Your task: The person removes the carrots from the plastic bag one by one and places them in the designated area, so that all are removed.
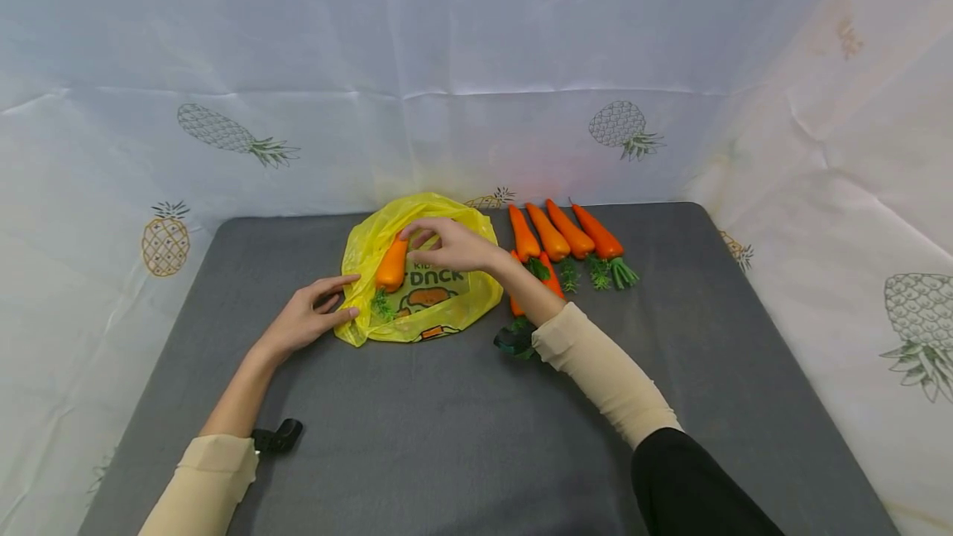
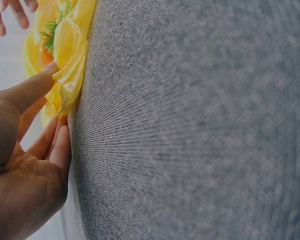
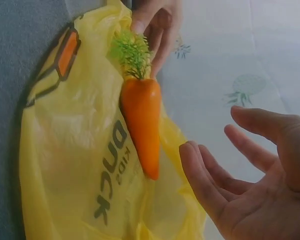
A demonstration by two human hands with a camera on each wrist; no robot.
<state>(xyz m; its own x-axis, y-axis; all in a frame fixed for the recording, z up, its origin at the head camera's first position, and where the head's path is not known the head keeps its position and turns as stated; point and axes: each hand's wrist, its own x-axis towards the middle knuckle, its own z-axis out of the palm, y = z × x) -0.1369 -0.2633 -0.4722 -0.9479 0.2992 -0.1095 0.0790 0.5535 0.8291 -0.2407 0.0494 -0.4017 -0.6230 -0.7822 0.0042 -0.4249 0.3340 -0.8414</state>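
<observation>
A yellow plastic bag with duck print lies spread on the grey table, its mouth gathered up. One orange carrot with a green leafy top rests on it, leaves toward the left hand. My left hand is at the bag's left edge; in the left wrist view its thumb and fingers hold the bunched yellow plastic. Over the bag, close to the carrot's tip, is my right hand. The right wrist view shows its fingers loosely bent, apart from the carrot, with nothing between them.
Several more carrots lie right of the bag on the grey table, some partly hidden under the right forearm. A dark leafy top shows below that forearm. A white pineapple-print cloth stands behind and beside the table.
</observation>
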